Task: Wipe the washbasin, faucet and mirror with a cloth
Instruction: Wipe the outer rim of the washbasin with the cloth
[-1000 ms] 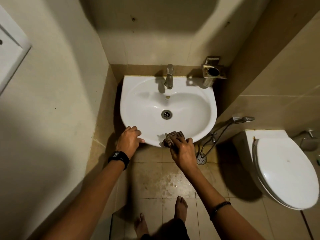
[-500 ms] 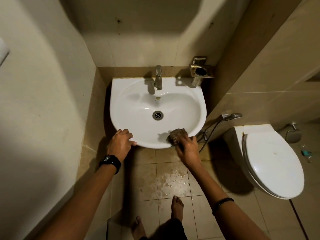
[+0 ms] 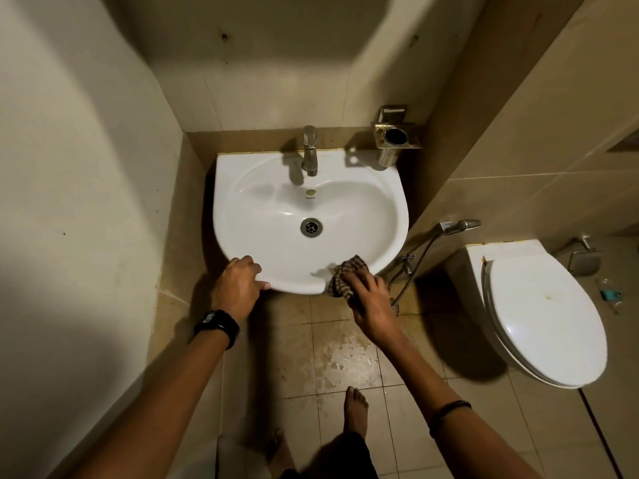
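Note:
A white washbasin [image 3: 262, 209] hangs on the far wall, with a steel faucet [image 3: 310, 150] at its back and a drain [image 3: 311, 227] in the bowl. My right hand [image 3: 370, 299] presses a brown striped cloth [image 3: 342, 276] against the basin's front right rim. My left hand [image 3: 238, 285] grips the front left rim, thumb on the edge. No mirror is in view.
A steel cup holder [image 3: 396, 138] is fixed to the wall right of the faucet. A spray hose [image 3: 428, 247] hangs beside the basin. A closed toilet [image 3: 543, 316] stands at right. The tiled floor [image 3: 345, 357] below is wet; my bare foot [image 3: 356, 409] stands on it.
My right hand has slid the cloth rightward along the front rim of the basin. My left hand stays on the left rim. The camera has shifted slightly.

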